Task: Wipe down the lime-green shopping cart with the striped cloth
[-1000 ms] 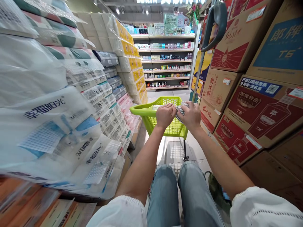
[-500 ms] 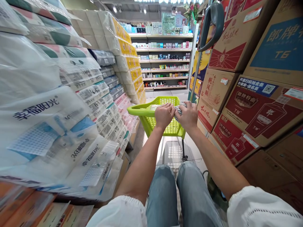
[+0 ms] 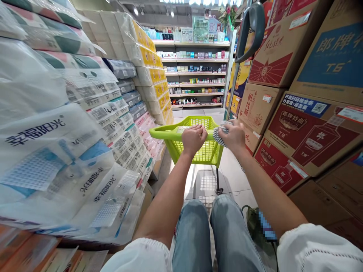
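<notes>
A lime-green shopping cart [image 3: 173, 149] with a lattice basket stands in front of my knees. My left hand [image 3: 193, 139] is closed around the middle of its handle [image 3: 161, 133]. At the handle's right end, my right hand [image 3: 235, 136] is closed on a grey-and-white striped cloth [image 3: 219, 136], which lies against the bar. Part of the cloth is hidden under my fingers. Something pale shows in the basket behind my left hand, but I cannot make out what it is.
Plastic-wrapped tissue packs [image 3: 56, 151] are stacked high on the left. Cardboard cartons [image 3: 309, 132] rise on the right, with a grey-handled metal pole [image 3: 234, 90] beside them. Stocked shelves [image 3: 198, 75] stand ahead. A dark green bag [image 3: 253, 226] lies by my right leg.
My right hand has moved right along the handle with the striped cloth, away from my left hand. More of the cloth and the bar shows between them. My left hand stays on the handle.
</notes>
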Motion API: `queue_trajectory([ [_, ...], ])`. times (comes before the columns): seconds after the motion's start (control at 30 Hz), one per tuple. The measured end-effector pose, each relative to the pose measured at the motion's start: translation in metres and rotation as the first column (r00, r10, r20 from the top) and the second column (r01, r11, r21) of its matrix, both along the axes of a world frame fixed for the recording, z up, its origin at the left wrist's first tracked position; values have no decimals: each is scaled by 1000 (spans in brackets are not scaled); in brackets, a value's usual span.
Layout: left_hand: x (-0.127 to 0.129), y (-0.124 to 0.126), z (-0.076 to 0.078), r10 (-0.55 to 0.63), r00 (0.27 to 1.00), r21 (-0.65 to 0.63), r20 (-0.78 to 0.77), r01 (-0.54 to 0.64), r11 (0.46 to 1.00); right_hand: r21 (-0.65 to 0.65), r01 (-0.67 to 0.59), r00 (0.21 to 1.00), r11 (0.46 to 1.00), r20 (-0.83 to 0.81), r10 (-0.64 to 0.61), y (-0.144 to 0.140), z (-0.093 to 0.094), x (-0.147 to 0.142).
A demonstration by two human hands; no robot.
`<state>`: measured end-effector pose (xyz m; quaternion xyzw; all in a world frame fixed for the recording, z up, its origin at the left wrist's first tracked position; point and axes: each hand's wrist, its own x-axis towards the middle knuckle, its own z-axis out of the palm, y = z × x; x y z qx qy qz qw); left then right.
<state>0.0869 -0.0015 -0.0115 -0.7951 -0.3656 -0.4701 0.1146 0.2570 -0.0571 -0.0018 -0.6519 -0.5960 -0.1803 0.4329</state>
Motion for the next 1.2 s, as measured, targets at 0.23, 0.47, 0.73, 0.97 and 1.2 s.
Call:
queue_trajectory([
  [0.23, -5, -2, 1, -10, 1000, -4, -10, 10, 1000, -21, -113, 986, 993, 119, 115, -7, 0, -27],
  [0.47, -7, -3, 4, -27, 1000, 6, 10, 27, 1000, -102, -328, 941, 939, -128, 314, 22, 11, 45],
  [0.73, -36, 6, 3, -50, 998, -9, 31, 50, 999, -95, -401, 906, 911, -191, 378, 6, 7, 24],
  [0.97, -43, 1, 14, 41, 996, 3, -81, -40, 999, -41, -509, 844, 860, -216, 490, -10, -1, -4],
  [1.2, 7, -28, 14, 152, 968, -83, -202, -172, 982, 111, -505, 783, 856, -360, 508, -8, -33, 9],
])
